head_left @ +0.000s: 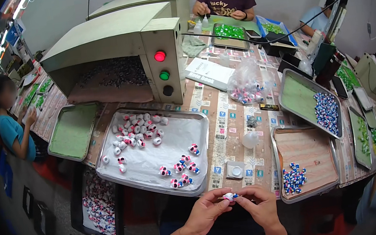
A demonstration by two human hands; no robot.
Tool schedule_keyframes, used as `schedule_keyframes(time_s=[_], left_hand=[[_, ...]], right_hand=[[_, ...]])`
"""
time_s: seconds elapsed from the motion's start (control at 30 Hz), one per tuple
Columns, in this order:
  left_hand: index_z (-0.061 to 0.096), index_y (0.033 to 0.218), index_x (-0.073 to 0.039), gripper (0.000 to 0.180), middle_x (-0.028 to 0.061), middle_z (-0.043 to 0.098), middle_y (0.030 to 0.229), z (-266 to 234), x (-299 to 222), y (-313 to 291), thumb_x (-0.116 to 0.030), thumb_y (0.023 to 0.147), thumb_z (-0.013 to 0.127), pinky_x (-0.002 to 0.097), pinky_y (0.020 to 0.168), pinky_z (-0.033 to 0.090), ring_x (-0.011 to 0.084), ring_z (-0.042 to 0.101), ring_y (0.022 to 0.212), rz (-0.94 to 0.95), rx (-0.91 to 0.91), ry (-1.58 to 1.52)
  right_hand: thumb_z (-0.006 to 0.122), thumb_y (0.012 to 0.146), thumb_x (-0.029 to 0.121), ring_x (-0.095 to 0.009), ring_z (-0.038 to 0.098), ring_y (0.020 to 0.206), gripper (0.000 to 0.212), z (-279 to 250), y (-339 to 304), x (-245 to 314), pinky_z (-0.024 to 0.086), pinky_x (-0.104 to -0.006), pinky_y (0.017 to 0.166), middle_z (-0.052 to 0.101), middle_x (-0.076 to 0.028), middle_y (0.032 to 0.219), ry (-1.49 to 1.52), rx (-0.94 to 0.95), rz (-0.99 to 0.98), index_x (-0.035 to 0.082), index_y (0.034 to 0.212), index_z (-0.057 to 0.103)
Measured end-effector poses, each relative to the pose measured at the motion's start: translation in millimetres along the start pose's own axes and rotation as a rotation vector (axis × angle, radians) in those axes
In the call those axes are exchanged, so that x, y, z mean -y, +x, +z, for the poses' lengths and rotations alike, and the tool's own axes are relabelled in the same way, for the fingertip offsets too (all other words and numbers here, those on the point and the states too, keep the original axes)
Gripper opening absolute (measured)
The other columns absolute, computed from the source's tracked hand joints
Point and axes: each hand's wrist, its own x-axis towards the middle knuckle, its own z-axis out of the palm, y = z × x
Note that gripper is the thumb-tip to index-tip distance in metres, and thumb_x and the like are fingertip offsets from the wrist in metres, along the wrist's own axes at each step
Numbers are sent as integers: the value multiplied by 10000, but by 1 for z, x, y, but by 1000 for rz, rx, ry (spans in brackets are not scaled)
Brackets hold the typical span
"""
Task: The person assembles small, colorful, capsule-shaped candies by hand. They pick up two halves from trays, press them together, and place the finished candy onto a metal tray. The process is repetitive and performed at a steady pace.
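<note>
In front of my body, both hands pinch one small figurine [230,197] with a white and pink head and a blue part. My left hand [208,213] is closed on its left end, and my right hand [259,207] grips the blue end at the right. A metal tray [160,191] with a white liner lies just beyond, to the left. Many loose white and pink heads [136,130] are heaped at its far side, and several figurines with heads and blue bodies [180,167] sit nearer me. To the right, a lined tray [307,149] carries small blue and white bodies [294,178].
A large beige machine [158,36] with red and green lights stands behind the tray. Another tray [299,95] holds more blue pieces. A plastic bag of parts [247,83], a white bottle [250,140] and a small white block [235,170] lie mid-table. Co-workers sit around.
</note>
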Motion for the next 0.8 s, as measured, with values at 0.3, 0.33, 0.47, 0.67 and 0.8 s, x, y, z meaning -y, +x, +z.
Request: schedule_keyframes(time_s=[0.3,0.33,0.47,0.67,0.8], left_hand=[[601,1162,22,296,99,627,1061,-1,5,-1,-6,869,633,274,822,542,169,633,936,140,-44,220],[606,1154,27,291,101,630,1054,0,5,-2,-9,867,638,273,816,544,170,637,926,167,-51,254],[608,1163,28,315,81,632,1052,3,1,-1,-10,855,659,239,792,530,127,622,908,185,-41,232],[631,1099,30,232,81,600,1116,4,-17,-4,-23,873,642,228,791,516,115,614,917,232,-24,308],[628,1078,13,267,97,632,950,-9,-50,-5,-54,826,684,267,765,490,178,612,885,672,-281,946]], right_hand=[[738,765,31,-183,649,806,144,-4,0,-2,498,-267,714,684,-109,858,-80,44,-113,17,907,720],[738,763,27,-185,650,807,148,-4,-1,-3,498,-266,714,684,-110,863,-82,34,-115,16,910,720],[746,751,5,-168,635,812,162,-3,-1,-4,488,-250,705,674,-105,882,-70,24,-113,5,910,715],[718,783,14,-170,628,811,148,2,2,8,481,-249,694,675,-112,913,-142,35,-237,4,931,711],[698,778,-6,-218,650,855,194,1,-4,8,494,-280,745,684,-116,924,-176,-66,-238,10,972,702]])
